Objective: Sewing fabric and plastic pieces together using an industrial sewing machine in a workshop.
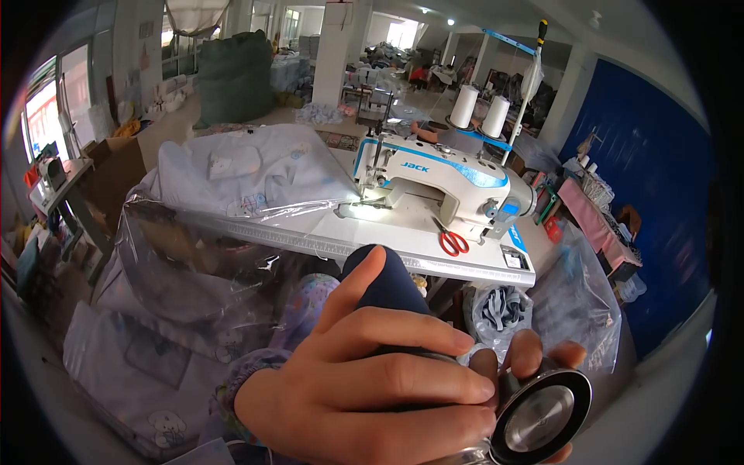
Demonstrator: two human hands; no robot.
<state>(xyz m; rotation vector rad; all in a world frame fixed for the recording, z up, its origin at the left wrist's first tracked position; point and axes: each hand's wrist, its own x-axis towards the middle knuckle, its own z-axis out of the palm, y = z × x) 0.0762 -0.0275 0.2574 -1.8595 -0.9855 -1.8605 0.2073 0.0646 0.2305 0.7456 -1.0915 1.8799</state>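
Note:
My left hand comes in from the lower left, large and close. Its fingers curl over a smooth navy blue thing that looks like a bottle body; most of it is hidden behind the hand. Beside those fingertips is a round steel lid with a black rim, its flat face turned up toward me. Fingers of my right hand wrap round the lid from behind; the rest of that hand is hidden. A patterned purple cuff covers my left wrist.
Ahead stands a white and blue sewing machine on its table, with red-handled scissors and two thread cones. Plastic-wrapped pale fabric drapes over the table's left side. A clear bag of striped cloth sits below right.

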